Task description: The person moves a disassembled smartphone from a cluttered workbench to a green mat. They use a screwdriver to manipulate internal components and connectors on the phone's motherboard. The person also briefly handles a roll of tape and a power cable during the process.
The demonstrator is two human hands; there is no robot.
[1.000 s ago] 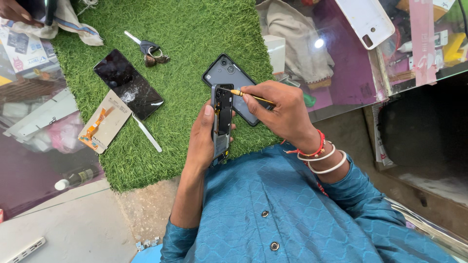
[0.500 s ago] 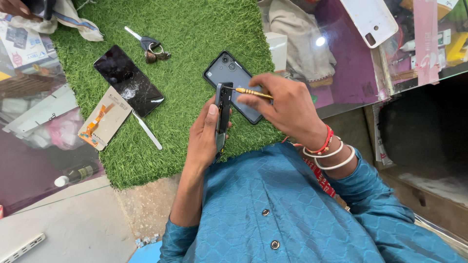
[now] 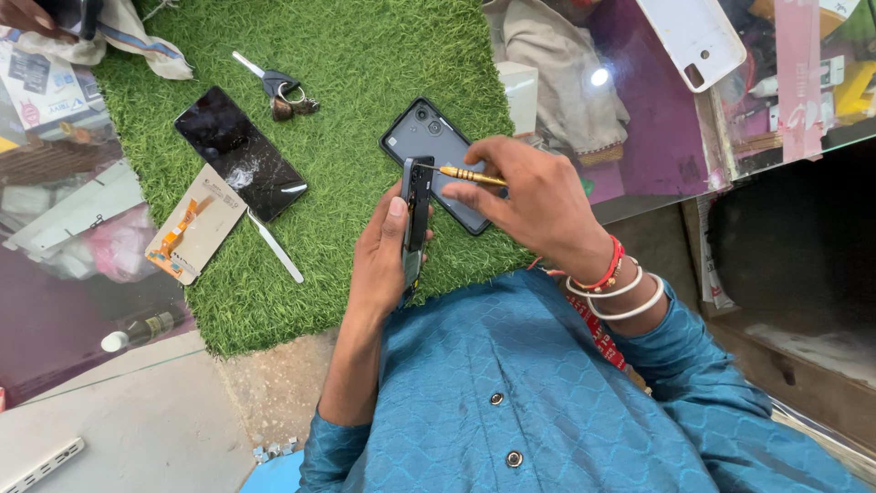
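Far left of the hands, on the green turf mat [image 3: 347,55]: cracked black screen [image 3: 240,152], display panel with orange ribbon [image 3: 193,225], thin metal tool [image 3: 273,246]. Left hand [image 3: 388,251] upright, fingers wrapped around a dark phone [image 3: 417,205] held on edge. Right hand [image 3: 538,196] pinching a gold-tipped screwdriver [image 3: 467,174], tip against the phone's top. Just beyond both hands, grey back cover [image 3: 436,146] flat on the mat.
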